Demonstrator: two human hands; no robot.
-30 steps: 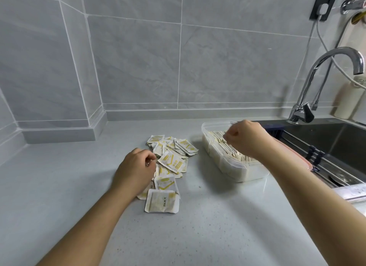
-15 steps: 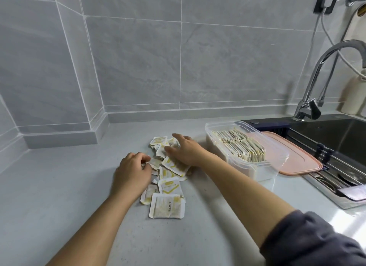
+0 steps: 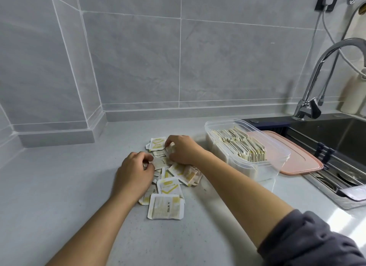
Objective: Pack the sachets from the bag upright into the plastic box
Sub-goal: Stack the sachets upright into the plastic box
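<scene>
Two grips are pinching loose sachets [image 3: 168, 184] on the desk [image 3: 59, 186]: left grip [image 3: 135, 173] at the pile's edge, right grip [image 3: 183, 150] farther back, near the plastic box [image 3: 247, 170].

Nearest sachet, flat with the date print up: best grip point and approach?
Its near edge, approached from the person's side, looks best. The sachet lies flat on the counter, so its faces cannot be pinched from above. Its far edge meets the pile, while the near and right edges lie free. Likely lift that edge with a fingertip, then pinch the thin sealed border.
</scene>
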